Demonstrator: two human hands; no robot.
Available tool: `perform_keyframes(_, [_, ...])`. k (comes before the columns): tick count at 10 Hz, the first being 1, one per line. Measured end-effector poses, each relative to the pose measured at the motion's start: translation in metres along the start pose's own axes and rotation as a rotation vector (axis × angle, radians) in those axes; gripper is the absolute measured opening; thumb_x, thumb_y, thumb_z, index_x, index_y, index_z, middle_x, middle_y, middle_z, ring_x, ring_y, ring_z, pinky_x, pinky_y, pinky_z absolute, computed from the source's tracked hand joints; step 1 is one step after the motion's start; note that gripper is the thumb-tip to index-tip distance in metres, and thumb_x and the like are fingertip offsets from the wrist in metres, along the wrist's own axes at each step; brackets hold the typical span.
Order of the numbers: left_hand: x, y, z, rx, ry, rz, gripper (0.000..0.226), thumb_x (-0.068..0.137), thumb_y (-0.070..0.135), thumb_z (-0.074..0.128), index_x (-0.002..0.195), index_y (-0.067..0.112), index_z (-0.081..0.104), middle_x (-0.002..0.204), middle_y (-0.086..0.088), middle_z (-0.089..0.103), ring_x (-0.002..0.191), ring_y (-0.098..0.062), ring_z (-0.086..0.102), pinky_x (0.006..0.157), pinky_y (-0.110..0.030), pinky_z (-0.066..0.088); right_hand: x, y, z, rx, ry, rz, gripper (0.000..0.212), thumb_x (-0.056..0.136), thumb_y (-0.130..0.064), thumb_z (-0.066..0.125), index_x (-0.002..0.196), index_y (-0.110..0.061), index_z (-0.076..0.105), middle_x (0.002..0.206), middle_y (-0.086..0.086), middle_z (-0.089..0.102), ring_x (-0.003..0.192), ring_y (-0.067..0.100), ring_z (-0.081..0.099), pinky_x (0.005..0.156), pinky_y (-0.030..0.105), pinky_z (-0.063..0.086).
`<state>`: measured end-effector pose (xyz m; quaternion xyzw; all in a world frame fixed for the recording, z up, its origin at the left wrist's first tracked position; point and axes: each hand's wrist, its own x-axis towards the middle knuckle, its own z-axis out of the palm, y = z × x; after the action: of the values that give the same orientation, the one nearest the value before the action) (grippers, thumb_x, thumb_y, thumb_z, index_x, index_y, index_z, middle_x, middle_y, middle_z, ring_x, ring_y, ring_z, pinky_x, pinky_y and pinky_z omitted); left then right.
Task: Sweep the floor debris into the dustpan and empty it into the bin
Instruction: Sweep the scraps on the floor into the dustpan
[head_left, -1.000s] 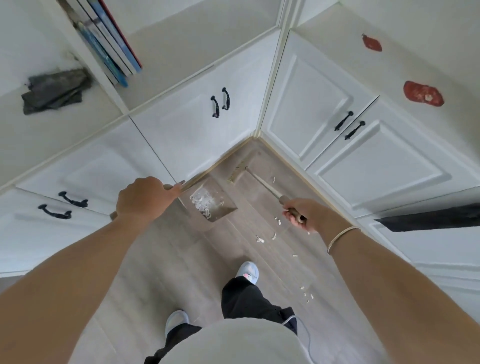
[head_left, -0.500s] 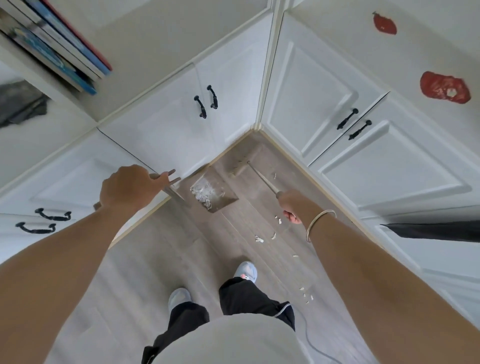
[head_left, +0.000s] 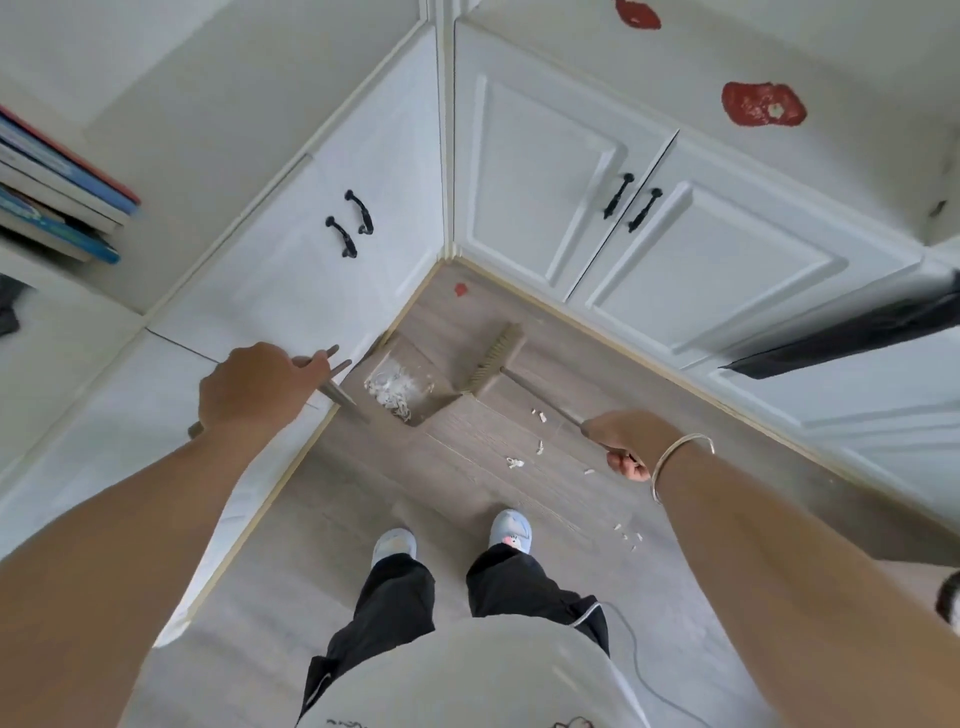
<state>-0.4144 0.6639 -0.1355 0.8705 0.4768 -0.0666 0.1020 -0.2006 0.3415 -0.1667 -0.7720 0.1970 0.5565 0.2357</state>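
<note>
A brown dustpan (head_left: 415, 358) stands on the wood floor in the cabinet corner, with a heap of white scraps (head_left: 392, 391) inside it. My left hand (head_left: 254, 387) grips its long handle (head_left: 340, 397). My right hand (head_left: 631, 441), a bangle on the wrist, grips the broom handle (head_left: 540, 397). The broom head (head_left: 493, 366) rests beside the dustpan's right edge. Loose white scraps (head_left: 524, 454) lie on the floor between the broom and my feet, and more scraps (head_left: 626, 535) lie further right. No bin is in view.
White cabinets with black handles (head_left: 350, 228) close the corner on the left and back. A small red spot (head_left: 460, 289) marks the floor in the corner. My slippered feet (head_left: 452, 538) stand just behind the scraps. A thin cable (head_left: 644, 670) trails at lower right.
The broom head has shifted right, out from behind the dustpan, and now lies beside its right edge. My view has tilted down and left. Both hands keep their grips.
</note>
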Motion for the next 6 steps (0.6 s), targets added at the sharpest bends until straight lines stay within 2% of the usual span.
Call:
perform_keyframes(1, [0.004, -0.010, -0.003, -0.012, -0.024, 0.086, 0.060, 0.085, 0.057, 0.046, 0.051, 0.008, 0.057, 0.050, -0.006, 0.058, 0.048, -0.024, 0.052, 0.051, -0.027, 0.034, -0.031, 0.035, 0.031, 0.059, 0.088, 0.125, 0.028, 0.099, -0.021, 0.043, 0.074, -0.014, 0.034, 0.065, 0.003, 0.029, 0.017, 0.012, 0.031, 0.027, 0.004, 0.024])
perform_keyframes(2, [0.007, -0.020, -0.005, -0.038, -0.050, 0.161, 0.061, 0.085, 0.058, 0.045, 0.051, 0.009, 0.056, 0.053, -0.007, 0.059, 0.051, -0.026, 0.055, 0.052, -0.029, 0.036, -0.047, 0.071, 0.052, 0.043, 0.151, 0.185, 0.026, 0.100, -0.021, 0.039, 0.076, -0.015, 0.033, 0.064, 0.004, 0.029, 0.034, 0.013, 0.031, 0.030, 0.004, 0.023])
perform_keyframes(4, [0.008, -0.026, -0.001, -0.036, -0.073, 0.259, 0.060, 0.085, 0.060, 0.045, 0.053, 0.011, 0.056, 0.056, -0.007, 0.057, 0.050, -0.024, 0.049, 0.053, -0.029, 0.035, -0.078, 0.154, 0.080, 0.077, 0.209, 0.266, 0.026, 0.095, -0.018, 0.044, 0.072, -0.016, 0.032, 0.060, 0.002, 0.027, 0.014, 0.009, 0.024, 0.030, 0.005, 0.022])
perform_keyframes(5, [0.006, -0.023, 0.001, -0.033, -0.071, 0.293, 0.060, 0.085, 0.061, 0.045, 0.053, 0.011, 0.055, 0.057, -0.008, 0.057, 0.050, -0.024, 0.048, 0.053, -0.030, 0.034, -0.086, 0.181, 0.083, 0.052, 0.277, 0.257, 0.031, 0.094, -0.027, 0.050, 0.069, -0.014, 0.035, 0.041, 0.001, 0.030, 0.021, 0.011, 0.025, 0.033, 0.008, 0.019])
perform_keyframes(6, [0.003, -0.020, 0.002, -0.032, -0.075, 0.316, 0.061, 0.086, 0.060, 0.045, 0.054, 0.009, 0.055, 0.058, -0.009, 0.057, 0.053, -0.026, 0.049, 0.055, -0.031, 0.034, -0.091, 0.193, 0.076, 0.031, 0.382, 0.150, 0.044, 0.087, -0.038, 0.058, 0.057, -0.013, 0.037, 0.031, 0.002, 0.033, 0.032, 0.015, 0.031, 0.038, 0.017, 0.021])
